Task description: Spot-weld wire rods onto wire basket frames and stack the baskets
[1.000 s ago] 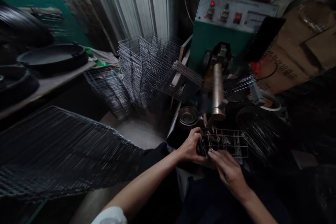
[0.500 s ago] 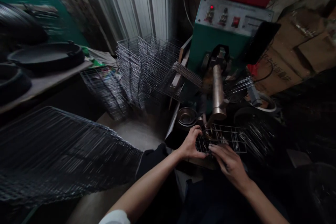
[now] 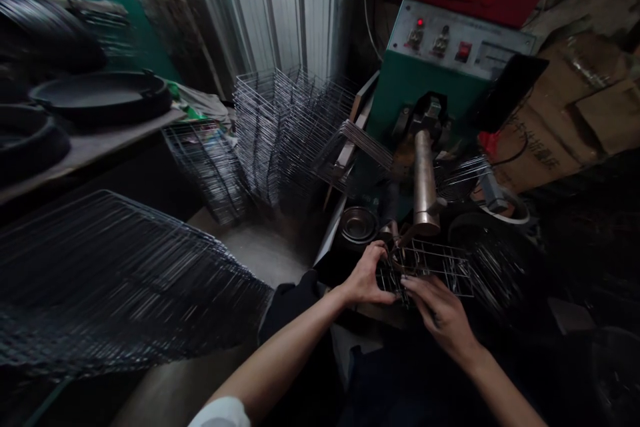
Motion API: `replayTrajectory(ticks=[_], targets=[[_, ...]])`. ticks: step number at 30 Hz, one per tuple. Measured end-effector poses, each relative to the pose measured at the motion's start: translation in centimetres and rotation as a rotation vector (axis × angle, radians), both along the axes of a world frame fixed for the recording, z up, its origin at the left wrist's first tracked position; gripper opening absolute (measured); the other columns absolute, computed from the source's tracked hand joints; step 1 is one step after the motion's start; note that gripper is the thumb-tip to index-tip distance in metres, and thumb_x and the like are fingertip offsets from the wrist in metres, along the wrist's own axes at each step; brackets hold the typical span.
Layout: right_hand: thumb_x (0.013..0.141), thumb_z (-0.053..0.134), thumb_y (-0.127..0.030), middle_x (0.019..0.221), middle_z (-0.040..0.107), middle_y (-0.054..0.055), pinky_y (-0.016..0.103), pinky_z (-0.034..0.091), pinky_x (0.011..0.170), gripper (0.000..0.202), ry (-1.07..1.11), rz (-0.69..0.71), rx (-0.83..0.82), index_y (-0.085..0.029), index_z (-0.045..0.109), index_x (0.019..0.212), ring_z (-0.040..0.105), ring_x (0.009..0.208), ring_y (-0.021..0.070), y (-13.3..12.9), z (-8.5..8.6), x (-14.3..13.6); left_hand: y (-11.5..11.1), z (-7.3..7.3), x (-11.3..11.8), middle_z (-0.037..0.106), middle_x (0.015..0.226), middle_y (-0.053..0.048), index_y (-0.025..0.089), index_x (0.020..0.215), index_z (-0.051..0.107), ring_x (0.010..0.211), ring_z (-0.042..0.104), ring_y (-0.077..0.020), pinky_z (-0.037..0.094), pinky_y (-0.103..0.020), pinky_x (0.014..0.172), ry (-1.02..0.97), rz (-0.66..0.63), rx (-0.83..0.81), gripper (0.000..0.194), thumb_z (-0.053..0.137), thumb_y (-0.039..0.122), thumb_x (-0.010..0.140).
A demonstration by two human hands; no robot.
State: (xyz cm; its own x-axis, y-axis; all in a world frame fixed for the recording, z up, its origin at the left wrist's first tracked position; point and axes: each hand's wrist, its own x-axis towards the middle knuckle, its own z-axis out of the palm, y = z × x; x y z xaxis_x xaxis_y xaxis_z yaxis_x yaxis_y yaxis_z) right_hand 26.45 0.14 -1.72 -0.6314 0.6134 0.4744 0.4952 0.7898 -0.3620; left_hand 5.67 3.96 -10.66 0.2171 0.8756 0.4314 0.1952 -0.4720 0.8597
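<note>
A small wire rack lies under the copper-coloured arm of a green spot-welding machine. My left hand curves round the left end of the rack, thumb toward me and fingers on the far side. My right hand has its fingertips pinched at the rack's near edge, close to my left thumb. What sits between those fingertips is too dark and small to make out. The electrode tips meet the rack just beyond my hands.
Tall stacks of wire racks stand left of the machine. A large pile of wire grids fills the lower left. Loose wire pieces lie in a dark bowl at right. A round metal dish and cardboard boxes are nearby.
The view has shifted slightly, so the machine and stacks appear a little farther right. Both hands keep nearly the same hold at the rack.
</note>
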Motion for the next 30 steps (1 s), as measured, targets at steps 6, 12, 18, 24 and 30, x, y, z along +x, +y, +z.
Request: replayTrajectory(ticks=[6, 12, 18, 24, 30], targets=[[0.100, 0.048, -0.006, 0.121, 0.068, 0.006, 0.041, 0.056, 0.092, 0.043, 0.009, 0.004, -0.017, -0.028, 0.056, 0.135, 0.064, 0.111, 0.0228, 0.1, 0.1, -0.1, 0.1, -0.1, 0.0, 0.045, 0.135, -0.017, 0.019, 0.111, 0.045, 0.134, 0.041, -0.0362, 0.040, -0.050, 0.111, 0.006, -0.004, 0.018, 0.080, 0.090, 0.038, 0.047], [0.100, 0.049, -0.008, 0.120, 0.068, 0.006, 0.040, 0.055, 0.093, 0.039, 0.028, -0.018, -0.034, -0.027, 0.059, 0.132, 0.064, 0.110, 0.0230, 0.0, 0.1, -0.1, -0.1, -0.1, 0.1, 0.041, 0.139, -0.017, 0.020, 0.114, 0.045, 0.136, 0.040, -0.0379, 0.040, -0.053, 0.111, 0.042, 0.010, 0.012, 0.081, 0.089, 0.038, 0.049], [0.101, 0.049, -0.012, 0.116, 0.070, 0.006, 0.041, 0.054, 0.093, 0.034, 0.069, -0.059, -0.115, -0.028, 0.062, 0.128, 0.066, 0.106, 0.0239, -0.2, -0.1, -0.1, -0.4, 0.0, 0.1, 0.040, 0.138, -0.016, 0.022, 0.117, 0.042, 0.131, 0.043, -0.0373, 0.042, -0.053, 0.110, 0.043, 0.042, 0.086, 0.079, 0.087, 0.033, 0.052], [0.099, 0.053, -0.013, 0.113, 0.070, 0.003, 0.037, 0.053, 0.091, 0.031, 0.105, -0.067, -0.128, -0.029, 0.063, 0.124, 0.066, 0.103, 0.0226, -0.2, 0.5, -0.3, -0.5, 0.1, 0.1, 0.042, 0.136, -0.015, 0.021, 0.111, 0.044, 0.133, 0.042, -0.0359, 0.042, -0.052, 0.108, 0.058, 0.036, 0.038, 0.076, 0.088, 0.034, 0.051], [0.098, 0.054, -0.014, 0.102, 0.070, 0.002, 0.034, 0.052, 0.084, 0.024, 0.124, -0.083, -0.186, -0.028, 0.064, 0.115, 0.066, 0.094, 0.0224, -0.4, 1.3, -0.8, -0.4, 0.2, 0.0, 0.040, 0.137, -0.017, 0.020, 0.110, 0.043, 0.134, 0.041, -0.0356, 0.041, -0.050, 0.108, 0.032, 0.019, 0.014, 0.076, 0.088, 0.035, 0.050]])
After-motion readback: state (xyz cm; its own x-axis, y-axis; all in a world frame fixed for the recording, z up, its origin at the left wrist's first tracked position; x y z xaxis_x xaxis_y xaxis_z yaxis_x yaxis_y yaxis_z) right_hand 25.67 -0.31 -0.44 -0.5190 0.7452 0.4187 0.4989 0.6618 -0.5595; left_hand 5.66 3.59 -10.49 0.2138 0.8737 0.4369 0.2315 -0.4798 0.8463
